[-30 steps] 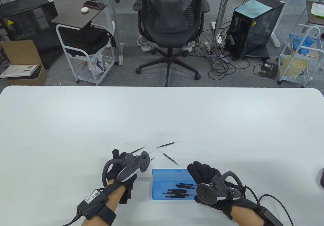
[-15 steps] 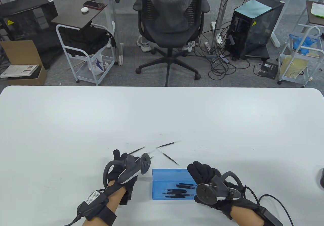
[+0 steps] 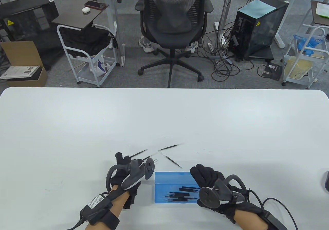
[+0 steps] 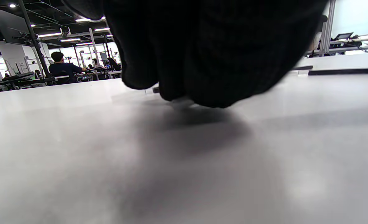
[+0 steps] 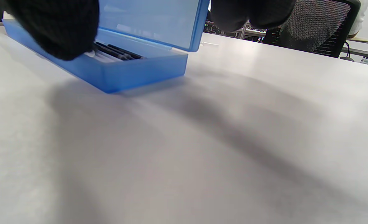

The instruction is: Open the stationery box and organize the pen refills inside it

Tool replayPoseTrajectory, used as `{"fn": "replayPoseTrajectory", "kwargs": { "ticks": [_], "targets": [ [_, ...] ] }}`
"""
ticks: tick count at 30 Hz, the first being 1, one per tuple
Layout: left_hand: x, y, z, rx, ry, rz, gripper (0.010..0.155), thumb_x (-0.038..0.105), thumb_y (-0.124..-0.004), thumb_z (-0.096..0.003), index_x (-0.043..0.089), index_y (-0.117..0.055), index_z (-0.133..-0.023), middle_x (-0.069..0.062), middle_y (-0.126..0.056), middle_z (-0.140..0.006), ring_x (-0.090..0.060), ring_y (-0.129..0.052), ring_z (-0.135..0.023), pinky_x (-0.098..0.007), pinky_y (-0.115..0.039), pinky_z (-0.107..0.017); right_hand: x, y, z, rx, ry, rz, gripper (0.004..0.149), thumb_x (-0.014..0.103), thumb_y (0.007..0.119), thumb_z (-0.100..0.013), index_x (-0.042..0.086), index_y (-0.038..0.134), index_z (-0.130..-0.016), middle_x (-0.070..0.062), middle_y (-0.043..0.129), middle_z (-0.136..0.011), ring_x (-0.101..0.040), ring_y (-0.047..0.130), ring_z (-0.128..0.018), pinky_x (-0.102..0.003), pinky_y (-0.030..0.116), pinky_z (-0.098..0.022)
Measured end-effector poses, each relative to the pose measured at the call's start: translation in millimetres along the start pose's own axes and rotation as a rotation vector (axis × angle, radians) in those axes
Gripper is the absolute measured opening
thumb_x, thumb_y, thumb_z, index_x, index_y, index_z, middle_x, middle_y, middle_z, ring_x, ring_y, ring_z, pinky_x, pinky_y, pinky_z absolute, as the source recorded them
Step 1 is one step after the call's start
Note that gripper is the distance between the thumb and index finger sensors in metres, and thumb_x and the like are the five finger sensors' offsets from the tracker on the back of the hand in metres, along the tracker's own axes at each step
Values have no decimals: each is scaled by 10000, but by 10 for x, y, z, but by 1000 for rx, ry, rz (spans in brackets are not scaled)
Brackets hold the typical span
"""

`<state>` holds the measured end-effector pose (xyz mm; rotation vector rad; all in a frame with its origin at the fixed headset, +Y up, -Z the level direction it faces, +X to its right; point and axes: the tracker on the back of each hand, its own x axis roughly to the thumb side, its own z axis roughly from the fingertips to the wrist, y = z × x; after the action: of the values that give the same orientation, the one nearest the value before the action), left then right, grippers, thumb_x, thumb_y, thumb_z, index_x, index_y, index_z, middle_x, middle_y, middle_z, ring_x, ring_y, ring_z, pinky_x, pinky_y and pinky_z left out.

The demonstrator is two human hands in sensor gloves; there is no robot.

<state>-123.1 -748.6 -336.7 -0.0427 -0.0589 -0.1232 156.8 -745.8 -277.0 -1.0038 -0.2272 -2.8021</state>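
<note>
- On my feed the translucent blue plastic stationery box (image 3: pixel 174 187) sits open on the near part of the white bench (image 3: pixel 164 116), lid up at the far side.
- Inside the tray there's a small bunch of thin black pen refills (image 3: pixel 181 195), lying roughly lengthwise; can't count them for sure.
- My right hand (image 3: pixel 213 181) is at the box's right end. The right wrist view shows gloved fingers (image 5: pixel 56 28) over the tray's near edge and others up by the lid's corner, so that grip looks like it's holding the box, lid end included.
- My left hand (image 3: pixel 126 172) is just left of the box, down on the bench. In the left wrist view the fingers (image 4: pixel 202 62) are bunched low with a small pale bit under the tips, most likely a refill end. I can't tell if that grip has actually closed on anything.
- Three loose black refills (image 3: pixel 169 146) lie on the bench just beyond the box, spread at different angles, one right by the left fingertips.
- Room behind: black mesh office chair (image 3: pixel 176 21), white wire trolley (image 3: pixel 87 57), black computer tower (image 3: pixel 259 26) with tangled cables on grey carpet, open cardboard box (image 3: pixel 24 62) at far left.
</note>
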Motion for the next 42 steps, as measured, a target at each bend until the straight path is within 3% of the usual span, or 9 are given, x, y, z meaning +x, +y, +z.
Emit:
{"fn": "replayPoseTrajectory", "kwargs": {
  "ticks": [9, 15, 27, 42],
  "targets": [
    [-69, 586, 315, 208, -103, 89, 513, 318, -972, -419, 206, -848, -903, 36, -1018, -815, -244, -957, -894, -685, -463, -838, 0, 0, -1, 0, -1, -2, 1163, 545, 795, -456, 63, -48, -1096, -327, 113, -1180, -584, 503, -1051, -665, 554, -740],
    [178, 801, 663, 271, -259, 64, 510, 323, -974, -416, 212, -852, -899, 43, -1023, -810, -239, -965, -889, -682, -479, -833, -6, 1, -3, 3, 0, -4, 1164, 548, 796, -455, 66, -47, -1096, -324, 115, -1183, -583, 502, -1053, -665, 552, -741],
    [938, 338, 985, 224, -588, -142, 512, 332, -965, -418, 235, -838, -905, 64, -1011, -823, -219, -953, -905, -665, -480, -847, -7, 3, -4, 1, -1, -1, 1163, 550, 793, -455, 66, -49, -1095, -325, 114, -1182, -582, 502, -1052, -665, 554, -740],
    [1126, 131, 814, 170, -599, -215, 508, 326, -956, -432, 246, -822, -916, 72, -998, -842, -210, -932, -929, -670, -440, -857, -12, 3, -4, 3, -3, -7, 1164, 548, 795, -455, 67, -49, -1095, -322, 112, -1183, -583, 502, -1053, -666, 551, -741]
  ]
}}
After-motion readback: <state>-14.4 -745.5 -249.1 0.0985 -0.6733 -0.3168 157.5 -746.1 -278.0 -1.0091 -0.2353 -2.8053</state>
